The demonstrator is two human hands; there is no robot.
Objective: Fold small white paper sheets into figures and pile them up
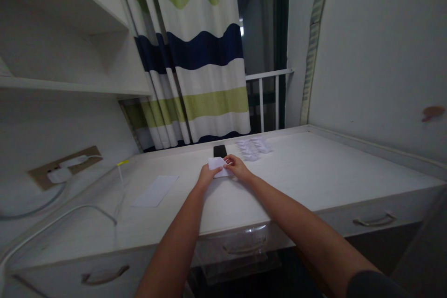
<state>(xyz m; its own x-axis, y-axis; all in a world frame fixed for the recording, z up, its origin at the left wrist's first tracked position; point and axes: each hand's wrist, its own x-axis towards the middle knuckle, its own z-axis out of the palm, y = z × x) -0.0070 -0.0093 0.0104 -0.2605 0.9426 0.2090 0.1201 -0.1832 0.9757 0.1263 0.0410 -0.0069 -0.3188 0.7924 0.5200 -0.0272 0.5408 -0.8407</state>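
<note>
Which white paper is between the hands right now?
The small piece pinched by the left hand and right hand, not the flat sheet on the desk or the cluster of paper pieces beyond.

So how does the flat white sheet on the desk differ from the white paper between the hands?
The flat white sheet lies untouched on the desk; the white paper is pinched between the left hand and right hand. The sheet looks longer than the paper. Both look plain white.

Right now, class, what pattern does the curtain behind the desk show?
The curtain has wavy green, white and navy bands; head view.
</note>
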